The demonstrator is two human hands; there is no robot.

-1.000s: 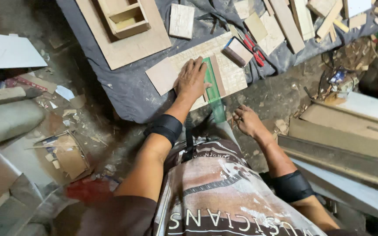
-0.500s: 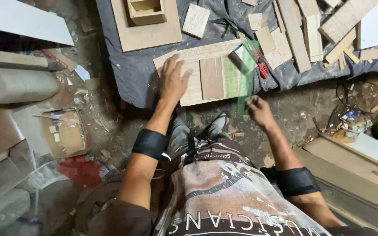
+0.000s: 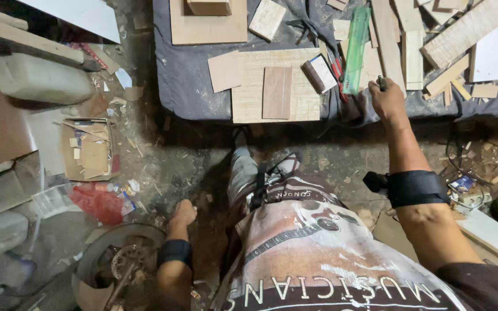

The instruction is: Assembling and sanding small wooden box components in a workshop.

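My right hand (image 3: 385,99) is at the near edge of the grey cloth (image 3: 180,75), closed around a small dark pen-like thing (image 3: 381,82). A green ruler (image 3: 357,49) lies just to its upper left. Left of the ruler are a red-handled tool (image 3: 336,68) and a small block with a white face (image 3: 320,74). A pale plywood sheet (image 3: 249,86) carries a brown rectangular piece (image 3: 276,92). My left hand (image 3: 183,213) is low on the dirt floor beside my leg, with its fingers hidden.
Many wooden strips and offcuts (image 3: 462,34) cover the cloth's right side. A board with a small wooden box (image 3: 208,7) is at the top. On the floor are a cardboard tray of scraps (image 3: 87,151), a red bag (image 3: 96,203), a metal wheel (image 3: 123,259) and cables (image 3: 462,184).
My left hand left the plywood sheet and dropped to the floor. My right hand rose from the floor to the cloth edge. The green ruler now lies right of the sheet.
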